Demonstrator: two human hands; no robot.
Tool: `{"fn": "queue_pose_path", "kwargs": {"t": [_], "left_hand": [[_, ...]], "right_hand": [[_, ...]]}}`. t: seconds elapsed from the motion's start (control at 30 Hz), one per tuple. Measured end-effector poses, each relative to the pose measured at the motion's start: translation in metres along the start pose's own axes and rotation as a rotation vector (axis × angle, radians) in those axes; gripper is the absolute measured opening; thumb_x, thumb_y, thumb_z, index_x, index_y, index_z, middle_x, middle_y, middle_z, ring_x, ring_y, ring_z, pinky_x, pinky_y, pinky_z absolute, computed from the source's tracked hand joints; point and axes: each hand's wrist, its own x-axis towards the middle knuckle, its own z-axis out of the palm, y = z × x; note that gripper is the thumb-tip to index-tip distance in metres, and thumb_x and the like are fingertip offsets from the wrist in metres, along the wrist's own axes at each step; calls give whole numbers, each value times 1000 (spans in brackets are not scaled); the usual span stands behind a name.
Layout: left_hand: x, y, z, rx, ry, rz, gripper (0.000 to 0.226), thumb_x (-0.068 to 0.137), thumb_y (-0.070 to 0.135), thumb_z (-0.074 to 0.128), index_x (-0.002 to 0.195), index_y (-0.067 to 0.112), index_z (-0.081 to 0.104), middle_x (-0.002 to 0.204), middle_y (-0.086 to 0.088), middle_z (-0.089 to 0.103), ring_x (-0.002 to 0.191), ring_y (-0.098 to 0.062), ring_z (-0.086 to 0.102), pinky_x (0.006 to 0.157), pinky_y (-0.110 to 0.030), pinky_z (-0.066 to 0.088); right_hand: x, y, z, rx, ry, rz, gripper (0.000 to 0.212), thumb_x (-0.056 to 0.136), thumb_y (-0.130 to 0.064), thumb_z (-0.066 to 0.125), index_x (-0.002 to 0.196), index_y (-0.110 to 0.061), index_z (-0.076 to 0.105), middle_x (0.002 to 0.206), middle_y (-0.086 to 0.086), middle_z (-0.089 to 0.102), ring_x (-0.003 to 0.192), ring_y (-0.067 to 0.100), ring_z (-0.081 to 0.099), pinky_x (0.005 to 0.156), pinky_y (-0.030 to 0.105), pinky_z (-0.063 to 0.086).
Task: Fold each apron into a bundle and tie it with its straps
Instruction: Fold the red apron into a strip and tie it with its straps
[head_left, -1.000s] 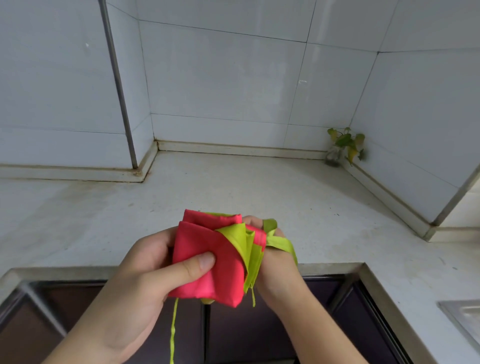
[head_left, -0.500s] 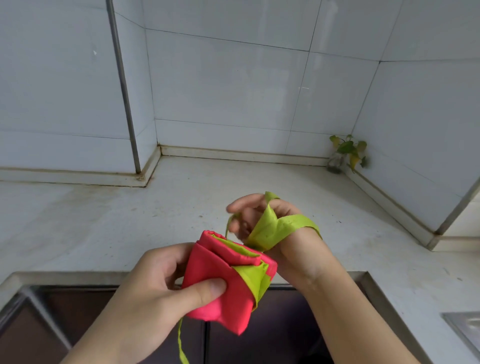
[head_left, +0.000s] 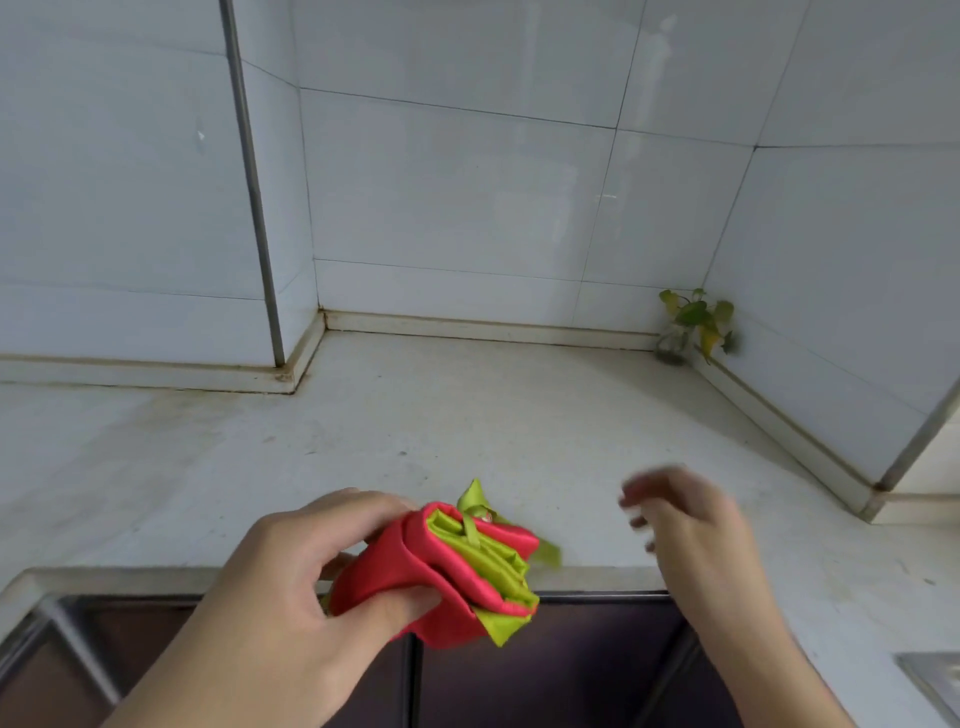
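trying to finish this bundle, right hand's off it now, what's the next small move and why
Probably bring the right hand back to catch the loose green strap trailing off the bundle. The left hand alone grips the bundle above the sink, the right hand is blurred and holds nothing, and a firm knot is not clearly visible, so the wrap may loosen.

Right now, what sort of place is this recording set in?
Most likely a home kitchen corner: a sink set into a pale countertop, white tiled walls, and a small plant in the corner.
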Motion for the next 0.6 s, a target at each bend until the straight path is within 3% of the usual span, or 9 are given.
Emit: {"fn": "queue_pose_path", "kwargs": {"t": [0.03, 0.1, 0.17, 0.2, 0.33, 0.43, 0.5, 0.6], "left_hand": [[1, 2, -1, 77, -44, 59, 41, 75, 23, 93, 102, 50, 76, 102, 19, 75, 98, -3, 71, 81, -11, 51], [4, 5, 2, 212, -154, 137, 38, 77, 28, 92, 102, 50, 74, 104, 20, 72, 101, -5, 69, 81, -16, 51], [4, 6, 3, 339, -199, 191, 31, 80, 34, 82, 102, 53, 69, 105, 25, 68, 105, -3, 66, 78, -19, 52], [4, 7, 2, 398, -205, 223, 27, 80, 38, 73, 101, 54, 66, 104, 29, 66, 108, -1, 64, 78, -19, 52], [1, 5, -4, 430, -210, 255, 23, 80, 38, 63, 98, 51, 66, 99, 28, 65, 100, -4, 64, 68, -25, 54], [-4, 1, -3, 454, -223, 271, 20, 81, 37, 59, 96, 49, 65, 96, 29, 64, 96, -3, 62, 64, -24, 52], [-4, -2, 0, 490, -218, 251, 21, 81, 36, 63, 96, 50, 63, 95, 29, 62, 95, -2, 61, 64, -23, 50], [-2, -7, 3, 518, -174, 242, 21, 82, 40, 67, 100, 50, 63, 98, 32, 61, 96, -2, 61, 65, -21, 50]], "right_hand": [[-4, -20, -5, 39, -64, -208, 39, 93, 8, 55, 99, -26, 74, 103, -8, 76, 97, 14, 71, 88, 48, 56], [-17, -66, -11, 84, -418, -518, 50, 95, 14, 52, 119, -25, 70, 122, -13, 71, 124, 9, 61, 104, 32, 46], [-24, -99, -7, 8, -781, -589, 58, 96, 16, 47, 134, -25, 65, 130, -16, 68, 131, 3, 56, 107, 24, 44], [-24, -106, -4, -46, -870, -586, 60, 95, 15, 46, 137, -26, 63, 128, -15, 68, 127, 3, 59, 103, 24, 49], [-22, -115, 0, -282, -838, -646, 45, 98, -3, 58, 131, -33, 62, 114, -15, 73, 108, -1, 65, 92, 20, 52], [-26, -110, 9, -398, -782, -740, 29, 95, -12, 57, 114, -32, 67, 101, -12, 73, 95, 7, 66, 81, 32, 57], [-29, -105, 14, -495, -684, -844, 21, 91, -16, 57, 102, -29, 70, 88, -9, 69, 85, 11, 62, 75, 36, 55], [-28, -99, 13, -604, -476, -980, 16, 87, -18, 59, 84, -26, 73, 71, -10, 60, 72, 13, 52, 78, 33, 47]]}}
